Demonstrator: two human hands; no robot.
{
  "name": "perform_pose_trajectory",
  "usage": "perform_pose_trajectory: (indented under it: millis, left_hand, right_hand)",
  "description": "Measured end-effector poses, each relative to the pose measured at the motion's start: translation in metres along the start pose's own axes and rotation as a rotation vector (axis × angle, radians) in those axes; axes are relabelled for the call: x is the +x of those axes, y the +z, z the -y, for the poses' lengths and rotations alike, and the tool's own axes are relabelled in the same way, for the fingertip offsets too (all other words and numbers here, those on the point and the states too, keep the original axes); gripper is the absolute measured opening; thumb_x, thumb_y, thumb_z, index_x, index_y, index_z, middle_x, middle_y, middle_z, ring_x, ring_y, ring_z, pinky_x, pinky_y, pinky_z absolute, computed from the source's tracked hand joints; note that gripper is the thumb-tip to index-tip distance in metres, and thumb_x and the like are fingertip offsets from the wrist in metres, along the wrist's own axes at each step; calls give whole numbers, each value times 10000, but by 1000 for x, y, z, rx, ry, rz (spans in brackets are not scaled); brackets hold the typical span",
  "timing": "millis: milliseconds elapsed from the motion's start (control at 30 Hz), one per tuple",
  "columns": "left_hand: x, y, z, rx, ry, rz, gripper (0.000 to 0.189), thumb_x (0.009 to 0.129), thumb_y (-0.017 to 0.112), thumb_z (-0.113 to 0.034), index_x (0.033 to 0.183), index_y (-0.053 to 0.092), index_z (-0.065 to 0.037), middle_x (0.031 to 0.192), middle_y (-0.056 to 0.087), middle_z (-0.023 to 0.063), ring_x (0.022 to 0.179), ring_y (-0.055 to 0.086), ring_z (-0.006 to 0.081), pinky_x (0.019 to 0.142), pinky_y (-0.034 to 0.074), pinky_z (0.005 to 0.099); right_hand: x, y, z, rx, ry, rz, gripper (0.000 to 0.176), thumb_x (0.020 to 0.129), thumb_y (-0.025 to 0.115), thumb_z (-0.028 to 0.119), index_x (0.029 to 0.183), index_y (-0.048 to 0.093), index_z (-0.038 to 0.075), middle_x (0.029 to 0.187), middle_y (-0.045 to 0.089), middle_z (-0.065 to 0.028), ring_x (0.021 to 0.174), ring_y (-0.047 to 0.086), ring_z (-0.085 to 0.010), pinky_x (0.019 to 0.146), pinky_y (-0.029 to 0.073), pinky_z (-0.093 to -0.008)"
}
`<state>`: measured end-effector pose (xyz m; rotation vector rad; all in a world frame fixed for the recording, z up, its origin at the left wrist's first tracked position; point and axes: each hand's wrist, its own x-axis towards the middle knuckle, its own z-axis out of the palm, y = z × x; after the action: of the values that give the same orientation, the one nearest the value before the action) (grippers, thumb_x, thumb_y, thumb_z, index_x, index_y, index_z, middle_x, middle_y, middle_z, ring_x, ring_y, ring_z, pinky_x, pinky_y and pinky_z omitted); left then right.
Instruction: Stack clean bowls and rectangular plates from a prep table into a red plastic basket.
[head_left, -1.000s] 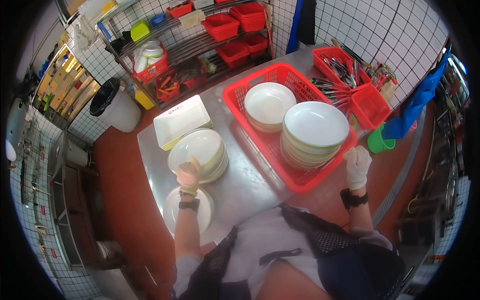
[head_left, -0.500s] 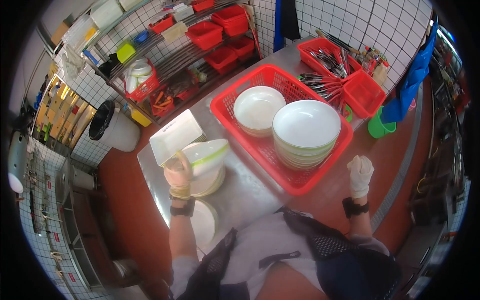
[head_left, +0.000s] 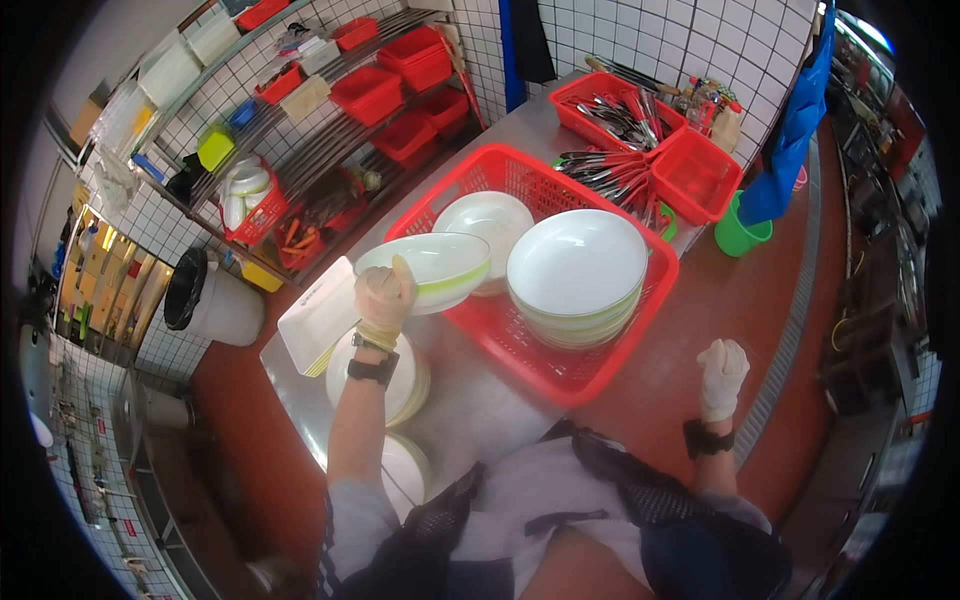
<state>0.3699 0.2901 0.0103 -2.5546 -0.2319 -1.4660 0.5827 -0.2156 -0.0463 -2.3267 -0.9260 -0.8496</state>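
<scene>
Nearest the wearer, left of the red basket [head_left: 570,388], a low stack of white plates [head_left: 404,468] stands at the bench's near edge, partly hidden by the forearm. Just beyond it, a taller round stack [head_left: 412,372] rises. The bench [head_left: 478,392] is smooth, shiny metal, and a stretch of it runs between these stacks and the basket's left side. Right of the basket, the gloved right hand [head_left: 722,380] hangs over the reddish floor, fingers curled in toward the palm, with room all round it.

The gloved left hand [head_left: 385,300] pinches the edge of a glossy white bowl [head_left: 445,262] with a green band, its thumb near the rim. The bowl is tilted and raised at the basket's left rim, overlapping it in view; touching cannot be told. Rectangular dishes [head_left: 318,320] lie stacked left of the basket, behind the wrist.

The basket itself is perforated plastic; in it stand a tall bowl stack [head_left: 575,275] and, behind that, another stack [head_left: 502,222]. Past its far right side lies cutlery [head_left: 608,168] beside a red tub [head_left: 697,182]. Farther off, left of and behind the basket, stand a slatted metal rack [head_left: 335,128] and a white-tiled wall.
</scene>
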Motion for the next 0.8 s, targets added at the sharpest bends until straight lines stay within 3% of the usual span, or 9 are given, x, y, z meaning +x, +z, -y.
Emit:
perform_pose_trajectory:
  millis: [67, 133, 233, 367, 433, 533, 600, 733, 800]
  left_hand:
    - [4, 13, 2, 27, 91, 47, 332, 830, 658, 12, 540, 521, -76, 499, 493, 72, 472, 507, 275, 484, 415, 387]
    - [8, 27, 5, 19, 168, 51, 329, 839, 651, -9, 542, 528, -80, 494, 500, 66, 469, 514, 266, 497, 425, 381]
    - [0, 49, 10, 16, 233, 105, 290, 859, 637, -51, 581, 561, -83, 488, 512, 55, 467, 525, 250, 516, 437, 373]
    - [2, 63, 6, 56, 249, 170, 232, 880, 623, -101, 649, 610, -88, 492, 522, 48, 468, 529, 245, 520, 434, 366]
    - [-2, 71, 7, 40, 212, 173, 259, 881, 622, -99, 623, 602, -93, 483, 521, 48, 462, 528, 244, 514, 431, 365]
    - [2, 76, 4, 55, 207, 155, 356, 888, 620, -106, 537, 557, -107, 460, 517, 51, 444, 524, 246, 501, 425, 365]
    - [3, 82, 1, 73, 243, 134, 427, 893, 617, -114, 477, 521, -117, 446, 514, 56, 432, 521, 247, 495, 422, 365]
    - [-5, 94, 8, -6, 169, 152, 309, 882, 632, -80, 578, 580, -94, 452, 502, 40, 423, 514, 239, 473, 408, 366]
    - [-4, 97, 8, -16, 167, 152, 246, 876, 638, -66, 632, 606, -85, 464, 504, 34, 424, 514, 234, 466, 404, 365]
  right_hand:
    - [-8, -2, -7, -59, -61, -27, 203, 808, 622, -25, 695, 485, 72, 646, 484, -94, 597, 503, -300, 523, 378, -435]
    - [-7, -12, -3, 264, 223, 18, 246, 886, 555, 12, 652, 493, 54, 634, 521, -100, 595, 508, -310, 546, 382, -443]
    - [4, -23, 14, 361, 377, 43, 285, 918, 498, 28, 633, 514, 43, 615, 533, -107, 596, 512, -315, 572, 390, -448]
    - [3, -21, 9, 337, 341, 36, 294, 910, 498, 17, 619, 521, 48, 608, 530, -108, 592, 516, -312, 580, 393, -448]
    - [4, -21, 10, 131, 163, 13, 312, 907, 491, 16, 600, 530, 56, 598, 528, -110, 584, 514, -310, 577, 394, -445]
    - [1, -17, 4, 292, 341, 47, 309, 893, 494, 14, 589, 513, 65, 594, 518, -105, 575, 504, -309, 566, 392, -442]
    - [1, -16, 2, 279, 303, 37, 308, 888, 494, 15, 586, 509, 67, 593, 513, -103, 572, 501, -312, 562, 390, -444]
    - [3, -18, 1, 192, 155, 45, 313, 883, 485, 17, 575, 508, 69, 587, 512, -101, 565, 493, -319, 553, 380, -449]
    - [2, -17, 2, 230, 208, 40, 311, 880, 481, 14, 576, 510, 68, 587, 513, -102, 565, 493, -316, 552, 378, -446]
